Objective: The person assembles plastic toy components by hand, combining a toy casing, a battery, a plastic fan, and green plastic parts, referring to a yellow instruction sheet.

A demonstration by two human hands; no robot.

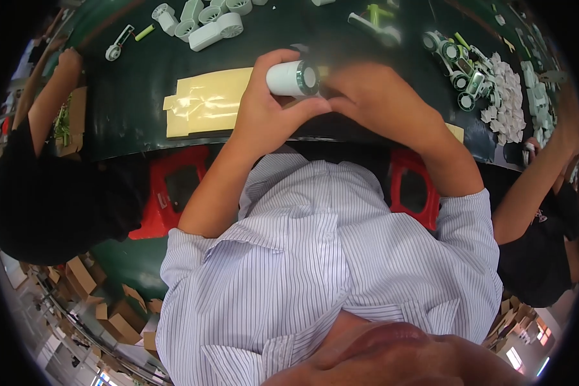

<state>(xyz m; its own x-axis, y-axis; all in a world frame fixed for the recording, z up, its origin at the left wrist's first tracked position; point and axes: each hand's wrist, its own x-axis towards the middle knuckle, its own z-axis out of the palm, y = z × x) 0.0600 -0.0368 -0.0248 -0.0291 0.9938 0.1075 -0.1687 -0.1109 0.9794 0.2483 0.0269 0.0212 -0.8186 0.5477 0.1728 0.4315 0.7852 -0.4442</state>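
My left hand (269, 103) is closed round a short white cylindrical housing (285, 78) with a green ring and a pale disc at its right end. It is held above the table's near edge. Beside it, my right hand (367, 90) has its thumb close to my left thumb. Motion blurs the fingers of that hand, and I cannot make out what they hold, if anything. Beneath my hands lies a yellow taped sheet (206, 103) on the dark green table (125, 96).
White housings (215, 32) are grouped at the far left, near a part with wires (118, 45) and a green cylinder (145, 32). Assembled units (460, 71) and crumpled white pieces (505, 103) pile up at the right. Co-workers' arms (58, 90) show at both sides. Red stools (164, 199) stand below.
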